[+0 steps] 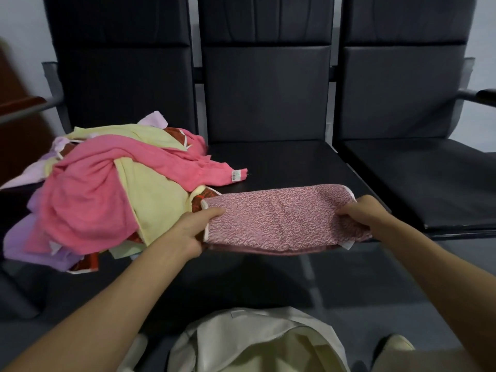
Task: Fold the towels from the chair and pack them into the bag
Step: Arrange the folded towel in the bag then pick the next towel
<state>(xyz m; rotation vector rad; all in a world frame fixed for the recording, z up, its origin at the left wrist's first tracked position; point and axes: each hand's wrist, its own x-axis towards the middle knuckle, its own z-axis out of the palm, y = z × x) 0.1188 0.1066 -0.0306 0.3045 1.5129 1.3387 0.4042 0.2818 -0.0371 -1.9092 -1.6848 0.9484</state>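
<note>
A speckled dusty-pink towel, folded into a long strip, lies across the front edge of the middle black chair seat. My left hand grips its left end and my right hand grips its right end. A loose heap of towels, bright pink, pale yellow, lilac and a red patterned one, covers the left seat and spills toward the middle. An open cream bag sits on the floor below my arms, a pale yellow cloth visible inside.
The right black seat is bare, with a metal armrest beyond it. A wooden-topped armrest stands at the far left. A shoe shows beside the bag on the dark floor.
</note>
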